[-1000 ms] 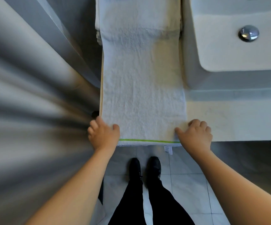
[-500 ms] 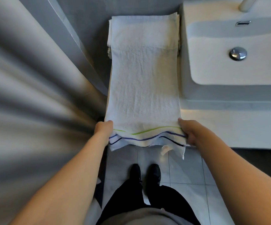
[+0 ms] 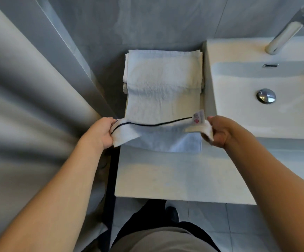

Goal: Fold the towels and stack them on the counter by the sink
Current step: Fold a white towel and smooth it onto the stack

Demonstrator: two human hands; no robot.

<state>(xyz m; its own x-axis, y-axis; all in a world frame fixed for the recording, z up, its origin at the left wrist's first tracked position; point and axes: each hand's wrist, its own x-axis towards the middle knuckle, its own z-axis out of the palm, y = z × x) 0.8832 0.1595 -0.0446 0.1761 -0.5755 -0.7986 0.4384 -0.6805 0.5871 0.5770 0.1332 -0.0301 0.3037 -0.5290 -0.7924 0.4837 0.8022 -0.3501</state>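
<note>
A white towel (image 3: 163,104) with a dark stripe lies lengthwise on the counter (image 3: 174,175) left of the sink (image 3: 256,110). Its far part is draped over a stack of folded white towels (image 3: 127,84) against the wall. My left hand (image 3: 102,132) pinches the near left corner and my right hand (image 3: 220,131) pinches the near right corner. Both hold the striped near edge lifted above the counter and folded back over the towel. A small label sticks up by my right hand.
A chrome faucet (image 3: 293,28) stands at the sink's far right, with a drain plug (image 3: 266,95) in the basin. A grey curtain (image 3: 29,115) hangs close on the left. Grey tiled wall lies behind the stack. Bare counter runs between the towel and the front edge.
Both hands gripped the towel's near edge at the counter's front, lifted it, and carried it away from me over the towel. The camera view tilted up toward the wall.
</note>
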